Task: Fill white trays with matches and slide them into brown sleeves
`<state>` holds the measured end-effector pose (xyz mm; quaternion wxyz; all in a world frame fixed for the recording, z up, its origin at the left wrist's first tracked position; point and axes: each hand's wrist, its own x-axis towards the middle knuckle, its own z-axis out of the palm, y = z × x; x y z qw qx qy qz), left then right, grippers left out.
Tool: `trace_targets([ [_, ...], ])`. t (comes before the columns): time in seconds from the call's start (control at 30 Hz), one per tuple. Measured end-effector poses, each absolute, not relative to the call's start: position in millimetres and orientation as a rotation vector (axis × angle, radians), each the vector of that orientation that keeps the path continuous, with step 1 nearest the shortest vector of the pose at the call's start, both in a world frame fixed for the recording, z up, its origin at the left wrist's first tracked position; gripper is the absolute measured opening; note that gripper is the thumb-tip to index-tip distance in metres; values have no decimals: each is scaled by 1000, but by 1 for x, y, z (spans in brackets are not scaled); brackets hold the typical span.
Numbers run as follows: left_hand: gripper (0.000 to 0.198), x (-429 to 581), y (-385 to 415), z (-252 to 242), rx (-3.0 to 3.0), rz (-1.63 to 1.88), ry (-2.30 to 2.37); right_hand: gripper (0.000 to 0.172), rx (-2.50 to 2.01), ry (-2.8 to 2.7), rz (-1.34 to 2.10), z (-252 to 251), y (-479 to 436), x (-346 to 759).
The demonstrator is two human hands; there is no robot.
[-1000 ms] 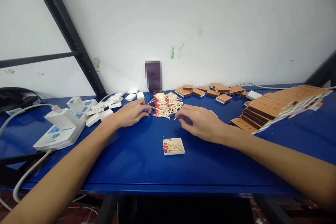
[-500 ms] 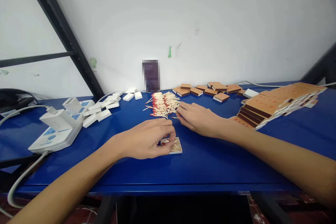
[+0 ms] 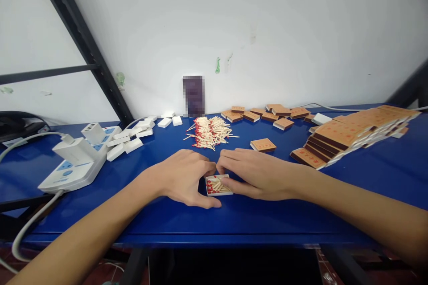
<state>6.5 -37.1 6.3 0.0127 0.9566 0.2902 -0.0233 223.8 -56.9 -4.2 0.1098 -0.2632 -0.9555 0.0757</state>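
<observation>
A small white matchbox tray [image 3: 219, 194] lies on the blue table near its front, with red-tipped matches [image 3: 216, 185] inside. My left hand [image 3: 187, 178] is at its left side, thumb and fingers spread apart around the tray. From the right, my right hand [image 3: 257, 173] reaches over the tray with curled fingers and its thumb against some matches; its fingertips are partly hidden. Behind both hands is a loose pile of matches [image 3: 212, 131]. An orange-brown matchbox sleeve [image 3: 263, 144] lies just beyond my right hand.
White empty trays [image 3: 133, 145] sit at the left, beside a power strip [image 3: 72, 171] with chargers and cables. Several matchboxes [image 3: 282, 123] lie along the wall. A stepped stack of matchboxes [image 3: 337, 133] stands at the right. A blurred dark rectangle [image 3: 194, 96] leans on the wall.
My right hand has come from the match pile down to the tray. The left hand's fingers have opened and drawn back from the matches. The sleeve behind my right arm is uncovered.
</observation>
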Motion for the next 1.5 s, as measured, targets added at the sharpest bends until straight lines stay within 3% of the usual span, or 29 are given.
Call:
trace_targets([
  [0.2, 42, 4, -33, 7, 2964, -61, 870, 26, -729, -2771, 360, -12, -53, 226],
  [0.6, 59, -12, -4, 3, 2993, 70, 1271, 21, -871, -2700, 424, -13, -47, 227],
  [1.5, 41, -8, 3, -9, 3072, 16, 1243, 26, -702, -2734, 441, -17, -52, 225],
])
